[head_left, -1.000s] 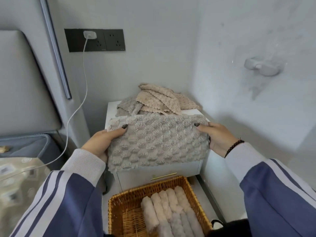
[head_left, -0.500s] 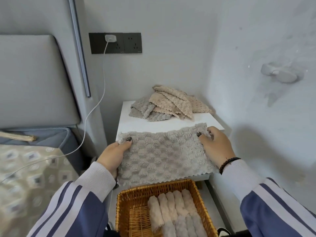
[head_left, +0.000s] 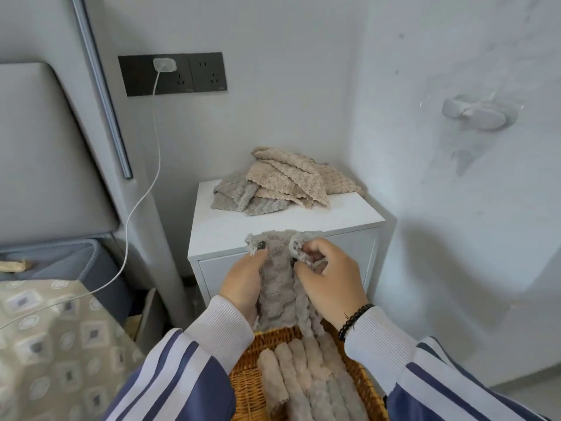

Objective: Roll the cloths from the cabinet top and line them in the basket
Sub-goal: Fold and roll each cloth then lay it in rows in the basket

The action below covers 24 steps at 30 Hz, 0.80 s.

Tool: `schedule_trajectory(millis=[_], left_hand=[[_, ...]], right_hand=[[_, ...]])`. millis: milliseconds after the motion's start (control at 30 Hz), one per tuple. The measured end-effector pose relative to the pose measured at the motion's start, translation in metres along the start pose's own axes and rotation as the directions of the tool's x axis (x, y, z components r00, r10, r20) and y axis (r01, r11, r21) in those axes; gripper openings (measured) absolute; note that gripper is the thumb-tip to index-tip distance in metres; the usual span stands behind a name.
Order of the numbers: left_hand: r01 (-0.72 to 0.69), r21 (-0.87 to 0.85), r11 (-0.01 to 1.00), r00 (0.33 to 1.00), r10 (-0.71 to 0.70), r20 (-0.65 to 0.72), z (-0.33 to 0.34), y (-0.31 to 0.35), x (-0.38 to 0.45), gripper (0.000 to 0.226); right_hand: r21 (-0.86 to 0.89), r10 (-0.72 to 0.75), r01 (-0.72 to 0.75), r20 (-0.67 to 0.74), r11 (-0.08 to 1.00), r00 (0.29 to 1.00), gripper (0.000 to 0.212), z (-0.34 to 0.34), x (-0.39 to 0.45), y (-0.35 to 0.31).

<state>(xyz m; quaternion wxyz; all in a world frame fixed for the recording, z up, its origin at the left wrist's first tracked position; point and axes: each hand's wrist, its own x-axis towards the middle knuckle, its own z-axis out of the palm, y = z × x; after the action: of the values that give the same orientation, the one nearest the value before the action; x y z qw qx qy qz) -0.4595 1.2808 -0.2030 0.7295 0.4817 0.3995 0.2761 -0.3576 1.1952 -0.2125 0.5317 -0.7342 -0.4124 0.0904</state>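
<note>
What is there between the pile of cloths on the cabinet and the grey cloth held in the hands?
Only bare white cabinet top lies between the pile of cloths and the grey cloth, as the head view shows.

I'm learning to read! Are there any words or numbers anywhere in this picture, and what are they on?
No words or numbers can be read here.
Socket panel: tiny pale marks near its lower corners, too small to read.
Patterned bedcover: only squares, no letters.
Cloth in the hands, basket, cabinet: no labels showing.
</note>
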Motion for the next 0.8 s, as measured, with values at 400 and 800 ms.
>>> schedule_trajectory(millis=[400,800], left_hand=[[-0.085,0.087,0.993,0.996,0.087,-0.021,0.025,0.005,0.005,0.037],[-0.053,-0.107,0.993,0.998,0.048,-0.050,-0.004,0.015,0.012,0.036]], right_hand=[[0.042,-0.022,0.020,0.033,0.999,0.999,0.017,-0.002,0.011,-0.017],[0.066,-0.167,0.159,0.158,0.985,0.973,0.041,0.000,0.015,-0.011]])
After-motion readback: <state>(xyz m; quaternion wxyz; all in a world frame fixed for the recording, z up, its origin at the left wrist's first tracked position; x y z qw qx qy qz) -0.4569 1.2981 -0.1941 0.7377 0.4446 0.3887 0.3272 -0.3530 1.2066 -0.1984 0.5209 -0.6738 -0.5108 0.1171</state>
